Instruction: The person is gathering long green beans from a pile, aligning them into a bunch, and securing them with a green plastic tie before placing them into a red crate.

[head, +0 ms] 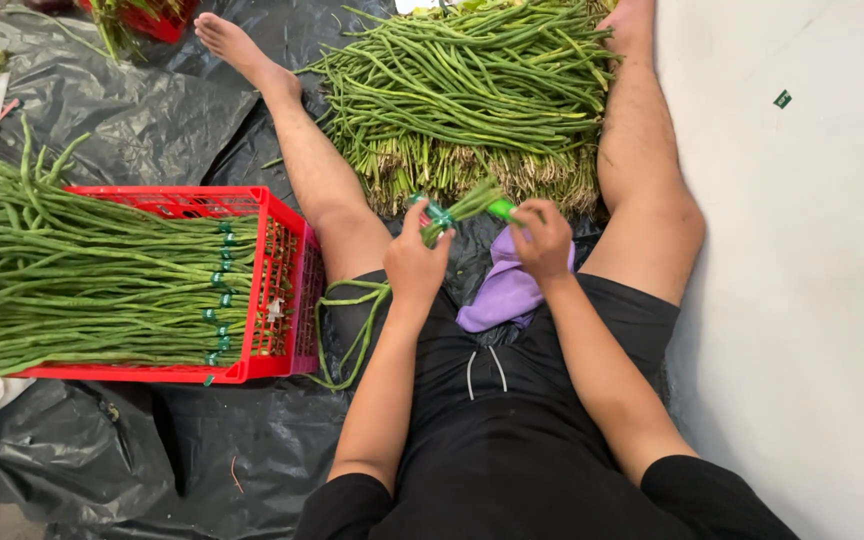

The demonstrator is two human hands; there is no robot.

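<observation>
The left hand [415, 262] is closed around a small bunch of long green beans [457, 212], gripping it just below the cut ends, where a band of green tape [439, 216] circles the stems; the rest of that bunch trails down over the left thigh and curls onto the black sheet. The right hand [542, 240] is pinched around a bright green tape roll [501, 209], held just beside the bunch's fanned tips. Under the right wrist a crumpled purple cloth [502, 290] lies on the lap of the black shorts. Between the bare outstretched legs, just beyond the hands, sits a big loose heap of long green beans [462, 95] with its pale cut ends toward the person. To the left, a red plastic crate [282, 280] holds taped bundles of beans [82, 280] laid lengthwise, overhanging its far edge. Black plastic sheeting [102, 110] covers the floor beneath.
</observation>
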